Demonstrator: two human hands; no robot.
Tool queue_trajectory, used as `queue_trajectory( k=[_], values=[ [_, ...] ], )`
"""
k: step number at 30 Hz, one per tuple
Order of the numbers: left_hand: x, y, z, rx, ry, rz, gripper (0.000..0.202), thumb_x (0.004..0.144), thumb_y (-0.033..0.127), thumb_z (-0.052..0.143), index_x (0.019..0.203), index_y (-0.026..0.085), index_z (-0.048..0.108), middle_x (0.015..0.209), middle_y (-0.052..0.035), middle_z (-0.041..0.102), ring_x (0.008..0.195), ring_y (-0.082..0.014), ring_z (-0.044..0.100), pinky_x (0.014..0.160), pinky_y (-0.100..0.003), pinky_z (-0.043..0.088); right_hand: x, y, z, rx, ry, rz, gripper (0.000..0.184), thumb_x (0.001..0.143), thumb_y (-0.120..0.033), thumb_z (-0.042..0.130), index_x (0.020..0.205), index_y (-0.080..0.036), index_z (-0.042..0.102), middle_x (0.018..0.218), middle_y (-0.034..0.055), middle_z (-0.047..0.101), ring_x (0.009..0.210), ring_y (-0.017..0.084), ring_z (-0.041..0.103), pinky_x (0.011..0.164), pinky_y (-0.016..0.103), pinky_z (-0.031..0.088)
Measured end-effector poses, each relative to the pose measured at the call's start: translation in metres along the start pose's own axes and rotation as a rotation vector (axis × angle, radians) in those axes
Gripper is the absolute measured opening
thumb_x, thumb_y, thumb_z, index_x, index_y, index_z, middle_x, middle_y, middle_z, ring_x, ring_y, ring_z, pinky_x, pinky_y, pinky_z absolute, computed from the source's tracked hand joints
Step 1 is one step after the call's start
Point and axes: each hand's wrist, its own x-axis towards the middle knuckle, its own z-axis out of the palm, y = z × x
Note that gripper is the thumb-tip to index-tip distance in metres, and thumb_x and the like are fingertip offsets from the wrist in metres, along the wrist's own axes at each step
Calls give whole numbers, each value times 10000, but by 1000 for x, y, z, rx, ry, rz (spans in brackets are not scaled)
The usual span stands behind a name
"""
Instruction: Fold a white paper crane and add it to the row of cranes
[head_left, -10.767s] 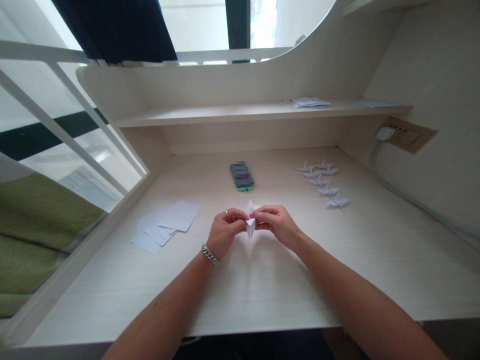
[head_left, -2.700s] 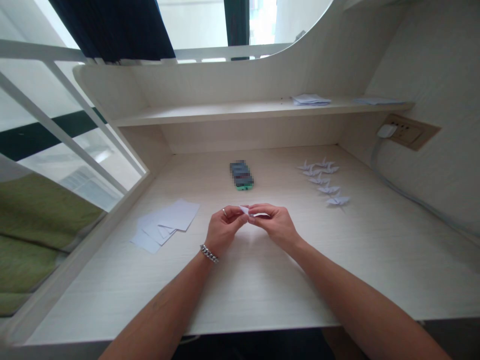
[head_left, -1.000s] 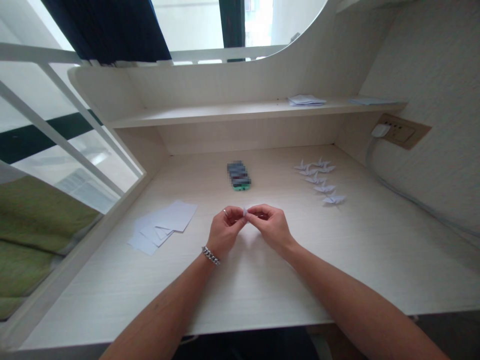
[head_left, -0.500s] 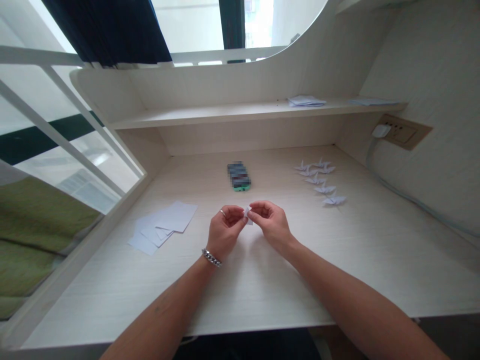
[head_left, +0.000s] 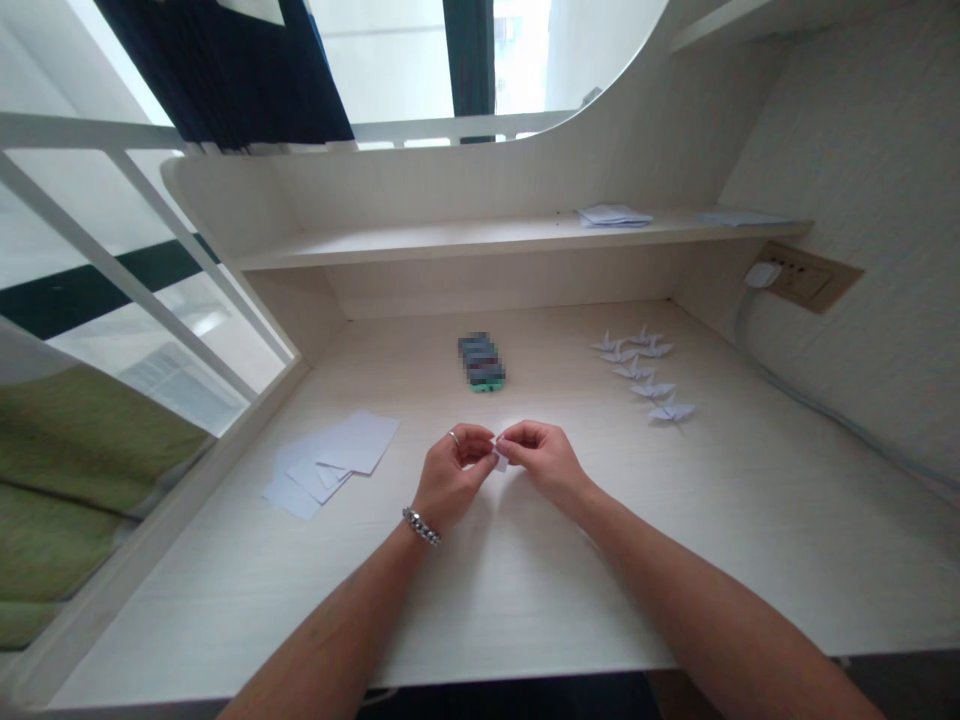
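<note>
Over the middle of the pale wooden desk [head_left: 525, 590], my left hand [head_left: 452, 474] and my right hand [head_left: 541, 460] meet, both pinched on a small folded white paper piece [head_left: 499, 456]. Only a sliver of the paper shows between the fingertips. My left hand wears a ring and a chain bracelet. Loose white paper sheets [head_left: 330, 462] lie to the left of my hands. Several folded paper cranes [head_left: 645, 372] stand in a row at the right.
A phone in a green case [head_left: 481, 361] lies beyond my hands. A shelf [head_left: 465, 240] above the desk carries more paper [head_left: 613, 215]. A wall socket with a white plug [head_left: 799, 279] and its cable are at the right. A white railing [head_left: 150, 270] borders the left.
The paper stood upright earlier, then was turned flat and folded smaller. My hands have stayed together on it, and my view has tipped slightly downward.
</note>
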Motion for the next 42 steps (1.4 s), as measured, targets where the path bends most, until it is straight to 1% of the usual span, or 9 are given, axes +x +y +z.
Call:
queue_trajectory(
  k=[5,11,18,21,24,29,32,37,42],
  values=[
    [-1,3,-1,-80,-19,-46,250,673,206,783,865,142,636,756,-28,674,696,-141,654,688,-266,533,0,2,5,-93,52,-10,233,630,-368,777,651,-158,676,602,12,652,570,137,560,571,265,438],
    [0,-2,-6,-128,-41,-147,314,647,231,808,888,150,622,702,-19,681,660,-140,655,644,-252,517,0,4,6,-94,-27,15,230,685,-387,734,676,-168,664,618,8,650,567,137,558,572,266,442],
    [0,-5,-2,-76,-46,-166,270,641,266,807,824,132,660,712,-42,695,664,-146,654,643,-258,515,-8,-2,5,-357,65,-117,215,774,-368,675,714,-162,677,671,35,655,635,154,566,603,273,449],
    [3,-4,-3,-118,-14,-183,276,602,285,832,775,126,687,712,-56,708,666,-160,655,645,-270,517,-7,-1,6,-230,30,-57,267,755,-425,689,783,-160,670,694,30,656,632,152,586,586,272,483],
    [6,-3,-5,-186,57,-208,281,561,294,853,717,124,692,671,-37,685,617,-130,613,601,-237,496,-6,2,7,-100,1,37,347,737,-489,688,818,-156,633,704,21,642,630,145,604,560,263,501],
    [8,1,-1,-277,83,-263,330,612,394,813,659,134,616,618,11,599,571,-99,570,570,-226,486,-7,4,6,-157,-104,65,344,749,-486,682,763,-151,606,651,18,631,595,132,595,568,255,486],
    [10,2,3,-309,68,-304,353,617,415,806,666,138,593,625,17,585,574,-110,585,575,-244,492,-7,4,3,-204,-89,9,329,783,-475,656,740,-153,601,625,18,623,570,127,571,572,262,476],
    [20,4,5,-332,69,-325,335,594,373,829,673,137,605,635,21,581,556,-94,567,523,-206,448,-7,-1,1,-215,-90,-19,326,788,-474,656,747,-154,610,635,22,630,583,131,573,585,269,476],
    [28,7,5,-421,52,-322,345,591,389,833,683,146,607,642,31,577,569,-101,574,555,-239,482,2,-13,3,-80,-108,134,393,743,-550,662,766,-161,611,678,13,637,608,128,598,563,254,473]
  ],
)
